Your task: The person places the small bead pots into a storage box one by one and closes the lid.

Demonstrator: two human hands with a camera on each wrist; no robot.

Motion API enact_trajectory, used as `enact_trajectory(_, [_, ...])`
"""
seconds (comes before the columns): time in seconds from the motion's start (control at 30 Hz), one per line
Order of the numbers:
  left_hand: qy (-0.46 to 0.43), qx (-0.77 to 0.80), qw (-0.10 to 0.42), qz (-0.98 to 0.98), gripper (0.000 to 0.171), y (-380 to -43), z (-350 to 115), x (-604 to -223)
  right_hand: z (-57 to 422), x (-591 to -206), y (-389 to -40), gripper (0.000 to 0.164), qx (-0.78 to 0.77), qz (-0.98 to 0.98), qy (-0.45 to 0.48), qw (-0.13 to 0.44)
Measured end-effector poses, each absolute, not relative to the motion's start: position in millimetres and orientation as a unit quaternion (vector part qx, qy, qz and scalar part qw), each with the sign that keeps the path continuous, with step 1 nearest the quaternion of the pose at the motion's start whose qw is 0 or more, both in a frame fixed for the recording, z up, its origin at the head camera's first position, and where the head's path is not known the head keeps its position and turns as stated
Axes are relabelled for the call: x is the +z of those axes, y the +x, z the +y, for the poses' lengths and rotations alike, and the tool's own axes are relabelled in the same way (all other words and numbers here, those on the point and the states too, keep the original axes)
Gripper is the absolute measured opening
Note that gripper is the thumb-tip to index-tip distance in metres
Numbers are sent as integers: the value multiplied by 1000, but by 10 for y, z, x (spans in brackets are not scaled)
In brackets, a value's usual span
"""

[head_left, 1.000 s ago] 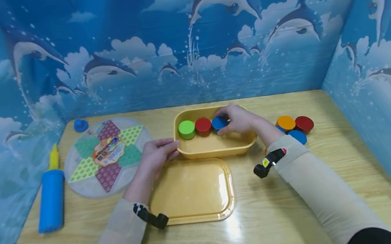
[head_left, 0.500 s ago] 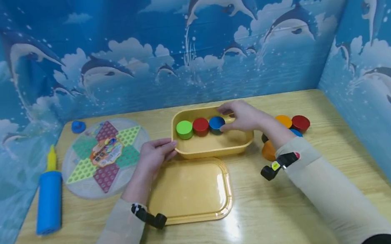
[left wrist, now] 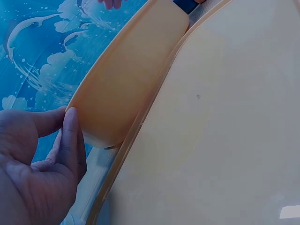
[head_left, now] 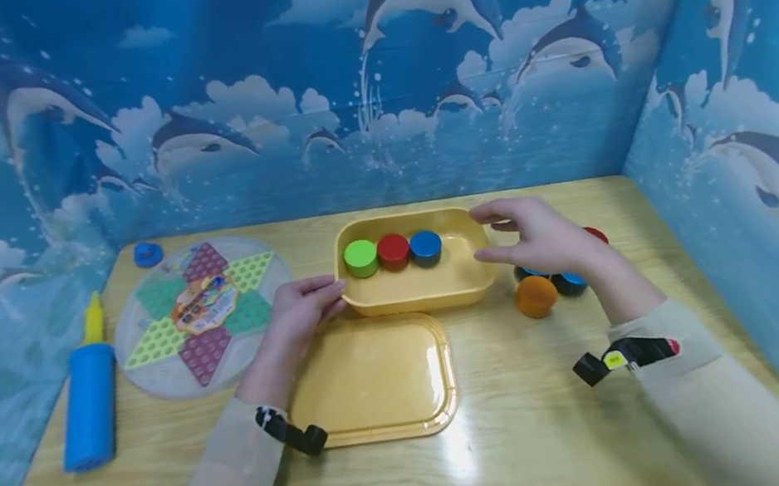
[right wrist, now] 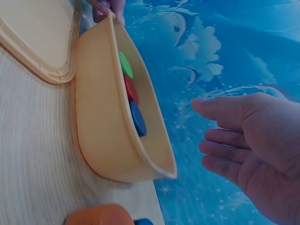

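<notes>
A yellow plastic box (head_left: 428, 302) stands near the back of the table, with a green disc (head_left: 361, 258), a red disc (head_left: 394, 251) and a blue disc (head_left: 426, 248) in a row toward its left end. My left hand (head_left: 303, 308) pinches the box's left rim between thumb and fingers, as the left wrist view also shows. At the opposite end, my right hand (head_left: 540, 236) hovers with fingers extended and nothing in its grasp. Below it, partly hidden by the hand and forearm, lie an orange disc (head_left: 537, 296) and several blue and red ones.
In front of the box lies its yellow lid (head_left: 380, 379). Further left are a round Chinese checkers board (head_left: 204, 317), a blue hand pump (head_left: 90, 405) with a yellow nozzle, and a small blue object (head_left: 147, 254). A dolphin-print backdrop (head_left: 334, 75) rises behind the table.
My right hand has let go of the blue disc inside the box and moved right, past the box's right rim. The left hand keeps its hold on the rim.
</notes>
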State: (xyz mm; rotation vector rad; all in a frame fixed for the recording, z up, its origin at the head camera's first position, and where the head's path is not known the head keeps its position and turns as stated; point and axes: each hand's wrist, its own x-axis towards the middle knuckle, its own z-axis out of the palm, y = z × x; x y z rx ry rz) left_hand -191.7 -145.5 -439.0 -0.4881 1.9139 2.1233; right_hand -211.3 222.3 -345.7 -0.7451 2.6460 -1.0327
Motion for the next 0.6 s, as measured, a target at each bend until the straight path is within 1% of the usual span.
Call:
enact_trajectory(0.1, [-172, 721, 125, 660, 45, -1920, -1474, -4378, 2326, -3440, -2038, 61, -356, 899, -240, 87])
enact_trajectory(0.37, [-173, 714, 131, 666, 44, -1912, -1460, -4362, 2637, -3562, -1856, 54, -388, 900, -199, 18])
enact_trajectory(0.6, [-170, 710, 133, 671, 43, -1913, -1454, -4361, 2858, -3735, -1663, 57, -409, 901, -142, -9])
